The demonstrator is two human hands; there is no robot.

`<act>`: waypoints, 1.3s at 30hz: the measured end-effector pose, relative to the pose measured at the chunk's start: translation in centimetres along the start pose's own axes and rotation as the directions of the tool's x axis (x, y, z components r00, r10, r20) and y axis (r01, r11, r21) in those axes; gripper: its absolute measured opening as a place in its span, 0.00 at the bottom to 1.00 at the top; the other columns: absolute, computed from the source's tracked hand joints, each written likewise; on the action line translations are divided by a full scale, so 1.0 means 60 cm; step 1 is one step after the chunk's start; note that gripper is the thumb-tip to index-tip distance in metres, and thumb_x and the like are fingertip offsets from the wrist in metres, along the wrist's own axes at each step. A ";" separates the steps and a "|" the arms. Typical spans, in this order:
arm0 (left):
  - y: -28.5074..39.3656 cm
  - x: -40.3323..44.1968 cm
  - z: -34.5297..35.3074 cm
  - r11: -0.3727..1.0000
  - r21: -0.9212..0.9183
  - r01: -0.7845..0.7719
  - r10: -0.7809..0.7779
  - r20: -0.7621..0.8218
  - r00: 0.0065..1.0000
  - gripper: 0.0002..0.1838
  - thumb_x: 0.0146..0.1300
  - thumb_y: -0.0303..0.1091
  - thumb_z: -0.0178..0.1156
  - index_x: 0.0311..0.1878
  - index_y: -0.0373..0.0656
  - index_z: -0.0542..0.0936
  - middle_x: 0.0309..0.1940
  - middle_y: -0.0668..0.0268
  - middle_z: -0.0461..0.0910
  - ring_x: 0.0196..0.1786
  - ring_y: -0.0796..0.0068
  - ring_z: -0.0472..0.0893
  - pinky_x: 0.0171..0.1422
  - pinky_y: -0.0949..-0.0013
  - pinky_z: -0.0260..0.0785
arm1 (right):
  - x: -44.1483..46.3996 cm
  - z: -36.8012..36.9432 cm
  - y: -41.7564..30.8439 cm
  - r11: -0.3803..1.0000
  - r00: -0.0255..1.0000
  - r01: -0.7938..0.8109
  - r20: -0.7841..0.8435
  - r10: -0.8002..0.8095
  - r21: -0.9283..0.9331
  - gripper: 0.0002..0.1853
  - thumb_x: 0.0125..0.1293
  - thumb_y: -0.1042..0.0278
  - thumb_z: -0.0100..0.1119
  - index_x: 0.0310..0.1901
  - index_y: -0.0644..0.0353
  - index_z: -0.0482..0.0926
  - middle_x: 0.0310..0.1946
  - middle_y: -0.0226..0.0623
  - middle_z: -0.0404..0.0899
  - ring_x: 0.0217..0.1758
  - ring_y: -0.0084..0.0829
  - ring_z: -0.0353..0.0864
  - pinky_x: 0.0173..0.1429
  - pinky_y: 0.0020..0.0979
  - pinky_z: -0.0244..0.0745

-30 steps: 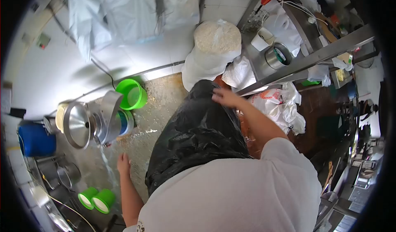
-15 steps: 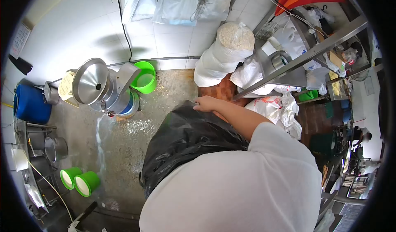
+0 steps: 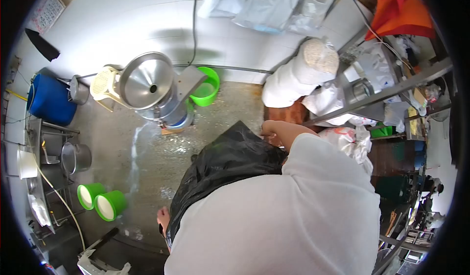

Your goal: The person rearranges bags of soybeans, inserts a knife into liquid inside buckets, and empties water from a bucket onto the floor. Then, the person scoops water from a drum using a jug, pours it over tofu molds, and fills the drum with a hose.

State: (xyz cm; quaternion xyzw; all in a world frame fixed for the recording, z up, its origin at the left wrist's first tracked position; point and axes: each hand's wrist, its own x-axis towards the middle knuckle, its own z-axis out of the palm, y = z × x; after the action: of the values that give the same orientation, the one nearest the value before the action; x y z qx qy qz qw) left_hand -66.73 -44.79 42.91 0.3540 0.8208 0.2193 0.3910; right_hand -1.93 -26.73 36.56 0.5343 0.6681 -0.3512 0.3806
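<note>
A crinkled black plastic sheet [image 3: 227, 152] spreads in front of my body. Its upper edge rises to a point; I cannot tell whether it is a bag or an apron. My right hand [image 3: 269, 127] is at the sheet's right edge, fingers curled and closed on the plastic. Low on the left, my left hand [image 3: 163, 217] sticks out beside the sheet with its fingers loosely bent and nothing visible in them. A dark band is at that wrist.
A steel grinder with a funnel [image 3: 147, 81] stands by the wall, near a green bucket [image 3: 210, 98]. Two green buckets [image 3: 118, 201] are on the floor at left, near a blue drum [image 3: 51, 101]. White sacks [image 3: 289, 86] and a metal shelf [image 3: 382, 96] occupy the right.
The view has swung so that the room appears shifted right. My left hand has come into view beside the sheet. My right hand is now at the sheet's right edge, away from its peak.
</note>
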 end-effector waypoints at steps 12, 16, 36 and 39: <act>-0.256 0.111 -0.228 0.867 0.225 0.445 -0.485 0.170 0.858 0.26 0.78 0.55 0.52 0.41 0.37 0.80 0.24 0.59 0.79 0.22 0.66 0.77 0.24 0.62 0.68 | 0.122 -0.368 -0.474 0.869 0.813 0.439 -0.513 -0.277 0.226 0.32 0.72 0.39 0.58 0.63 0.62 0.80 0.59 0.55 0.82 0.63 0.55 0.81 0.67 0.49 0.76; -0.284 0.200 -0.282 0.880 0.244 0.407 -0.463 0.254 0.849 0.26 0.78 0.55 0.52 0.40 0.37 0.79 0.24 0.59 0.79 0.21 0.66 0.76 0.23 0.62 0.67 | 0.114 -0.358 -0.545 0.814 0.791 0.464 -0.577 -0.202 0.350 0.31 0.71 0.42 0.59 0.62 0.62 0.79 0.57 0.54 0.83 0.61 0.55 0.82 0.65 0.48 0.77; -0.123 0.673 -0.255 0.954 0.281 0.104 -0.171 0.226 0.959 0.42 0.74 0.71 0.46 0.66 0.38 0.80 0.59 0.48 0.83 0.62 0.43 0.81 0.64 0.40 0.70 | -0.259 0.377 -0.513 0.391 0.748 -0.313 -0.029 0.663 0.866 0.27 0.69 0.41 0.64 0.55 0.57 0.87 0.52 0.52 0.87 0.58 0.51 0.85 0.62 0.45 0.78; 0.033 0.539 -0.101 0.835 0.489 -0.250 0.056 0.377 0.925 0.41 0.76 0.68 0.44 0.65 0.37 0.81 0.62 0.44 0.82 0.67 0.43 0.79 0.72 0.50 0.68 | -0.257 0.435 -0.512 0.329 0.792 -0.288 0.031 0.609 0.899 0.27 0.69 0.41 0.65 0.54 0.59 0.87 0.51 0.52 0.87 0.57 0.51 0.85 0.62 0.44 0.78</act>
State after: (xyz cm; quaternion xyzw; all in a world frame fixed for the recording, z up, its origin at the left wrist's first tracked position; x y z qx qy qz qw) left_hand -85.06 -19.68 32.05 0.5464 0.7355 -0.0499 0.3976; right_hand -26.47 -62.06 40.02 0.8632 0.2666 -0.4279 0.0261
